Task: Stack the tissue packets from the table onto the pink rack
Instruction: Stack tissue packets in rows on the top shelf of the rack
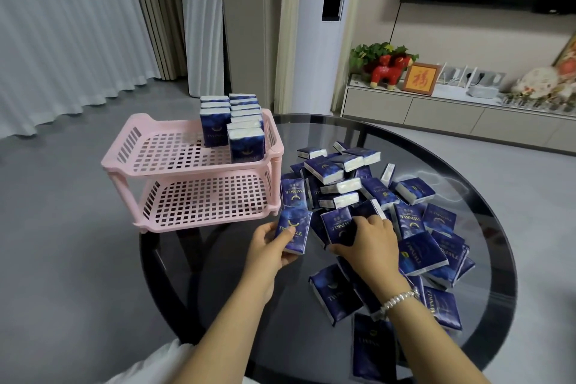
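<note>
A pink two-tier rack [174, 162] stands at the left edge of a round glass table [486, 190]. Two rows of dark blue tissue packets [232, 117] stand upright at the back right of its top shelf; the lower shelf holds nothing. A loose heap of the same blue packets [414, 221] covers the table's middle. My left hand [268, 246] grips one packet [294, 229] just in front of the rack's lower right corner. My right hand [369, 241] lies on the heap, fingers curled round another packet [338, 224].
Grey floor lies to the left beyond the rack, with curtains behind. A low TV cabinet [436, 109] with a red figurine, a plant and a framed picture runs along the back right wall. Bare glass shows at the table's near left and far right.
</note>
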Demonstrator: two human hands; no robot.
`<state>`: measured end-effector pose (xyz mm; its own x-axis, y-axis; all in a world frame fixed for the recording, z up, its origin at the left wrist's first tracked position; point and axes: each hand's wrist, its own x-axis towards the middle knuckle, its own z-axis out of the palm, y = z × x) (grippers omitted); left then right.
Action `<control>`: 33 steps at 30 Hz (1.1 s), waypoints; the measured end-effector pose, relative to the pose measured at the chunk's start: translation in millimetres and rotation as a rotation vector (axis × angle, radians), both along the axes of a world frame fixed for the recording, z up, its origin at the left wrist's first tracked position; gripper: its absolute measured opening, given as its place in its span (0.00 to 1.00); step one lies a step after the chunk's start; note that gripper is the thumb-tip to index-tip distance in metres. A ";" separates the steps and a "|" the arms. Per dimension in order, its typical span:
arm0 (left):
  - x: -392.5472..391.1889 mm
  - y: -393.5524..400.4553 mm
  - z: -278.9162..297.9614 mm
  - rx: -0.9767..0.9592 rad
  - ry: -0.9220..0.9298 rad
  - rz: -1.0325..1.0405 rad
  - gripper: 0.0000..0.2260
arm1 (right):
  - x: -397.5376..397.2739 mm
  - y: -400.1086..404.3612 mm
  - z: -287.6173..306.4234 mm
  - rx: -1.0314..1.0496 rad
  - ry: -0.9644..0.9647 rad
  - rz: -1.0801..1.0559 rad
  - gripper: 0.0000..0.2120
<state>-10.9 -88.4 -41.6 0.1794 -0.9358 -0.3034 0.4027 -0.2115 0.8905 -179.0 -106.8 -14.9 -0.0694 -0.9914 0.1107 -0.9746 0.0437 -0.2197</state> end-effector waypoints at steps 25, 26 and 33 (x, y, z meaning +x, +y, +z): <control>8.5 15.0 17.0 -0.009 0.009 -0.070 0.11 | 2.1 -0.1 24.7 0.064 -1.095 0.233 0.16; 7.6 16.2 17.4 -0.025 0.004 -0.107 0.13 | 4.9 -0.7 25.0 0.050 -1.078 0.243 0.16; 5.4 18.0 17.9 -0.114 -0.028 -0.214 0.14 | 19.2 -3.5 23.7 -0.006 -0.969 0.366 0.14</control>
<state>-5.6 -70.4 -23.7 -0.0199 -0.9813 -0.1912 0.3342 -0.1868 0.9238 -159.8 -110.3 8.7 0.1739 -0.9694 0.1731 -0.3326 -0.2233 -0.9162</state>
